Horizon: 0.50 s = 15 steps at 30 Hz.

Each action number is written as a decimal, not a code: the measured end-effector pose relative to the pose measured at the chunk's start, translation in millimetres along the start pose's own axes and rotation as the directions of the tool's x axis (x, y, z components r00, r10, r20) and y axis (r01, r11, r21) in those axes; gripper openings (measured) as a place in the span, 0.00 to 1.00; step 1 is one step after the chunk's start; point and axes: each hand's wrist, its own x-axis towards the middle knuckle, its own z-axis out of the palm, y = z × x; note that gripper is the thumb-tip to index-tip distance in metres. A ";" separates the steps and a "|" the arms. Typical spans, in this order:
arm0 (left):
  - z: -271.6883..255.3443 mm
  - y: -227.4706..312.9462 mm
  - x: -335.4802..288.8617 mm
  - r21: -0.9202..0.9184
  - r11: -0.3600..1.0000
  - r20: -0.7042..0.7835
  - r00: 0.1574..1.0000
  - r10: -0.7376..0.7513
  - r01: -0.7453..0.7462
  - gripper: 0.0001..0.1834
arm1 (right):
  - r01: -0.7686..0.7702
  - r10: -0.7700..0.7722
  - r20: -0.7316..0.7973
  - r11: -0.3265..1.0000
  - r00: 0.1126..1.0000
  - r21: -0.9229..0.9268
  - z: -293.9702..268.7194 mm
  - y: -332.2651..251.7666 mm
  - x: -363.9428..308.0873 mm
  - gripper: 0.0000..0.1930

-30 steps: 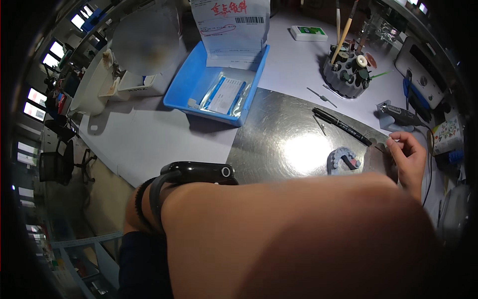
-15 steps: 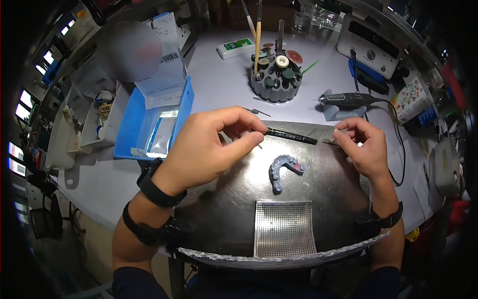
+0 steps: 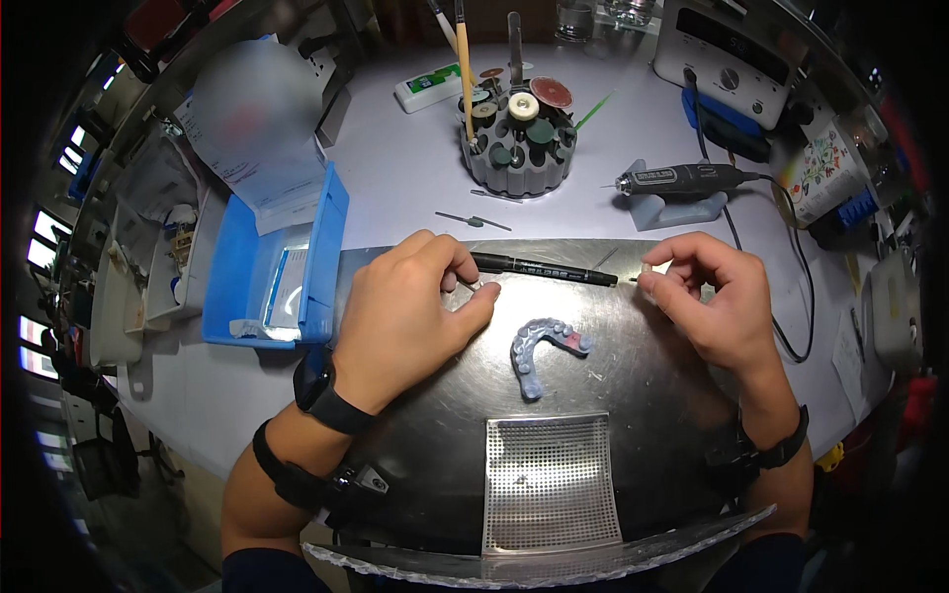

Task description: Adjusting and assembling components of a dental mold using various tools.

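Note:
My left hand (image 3: 410, 311) is over the left of the metal work plate (image 3: 415, 435). Its thumb and forefinger are closed in a pinch beside the left end of a black marker pen (image 3: 554, 270); what they hold is too small to make out. Just past the pen's other end, my right hand (image 3: 717, 296) pinches a thin dark pin-like bit (image 3: 634, 280), mostly hidden by the fingertips. Between and below the hands a grey-blue dental arch model (image 3: 534, 351) with a pink patch lies on the plate, touched by neither hand.
A perforated metal sheet (image 3: 549, 484) lies near the front edge. Behind the plate are loose burs (image 3: 474, 220), a grey bur holder (image 3: 519, 178) and a handpiece (image 3: 682, 180) on its stand, its cable running right. A blue bin (image 3: 321, 267) stands left, a control unit (image 3: 727, 74) back right.
The view has shifted, so most things appear farther left. Against the pen, my left hand has drawn leftward, baring more of the pen, and my right fingertips are slightly closer to its right end.

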 end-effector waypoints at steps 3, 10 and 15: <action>-5.0 6.9 2.4 0.006 0.999 0.074 0.996 -0.049 0.049 0.13 | 0.018 -0.018 -0.004 1.000 1.000 0.014 0.8 0.8 -1.0 0.08; -2.0 12.0 3.7 0.065 0.994 0.107 0.990 -0.094 0.088 0.12 | 0.012 -0.012 0.016 0.999 1.000 0.052 2.9 -2.6 -4.1 0.08; 5.0 13.7 6.9 0.096 0.995 0.094 0.994 -0.048 0.039 0.09 | 0.041 -0.043 0.029 0.997 0.999 0.072 3.2 -3.6 -4.6 0.07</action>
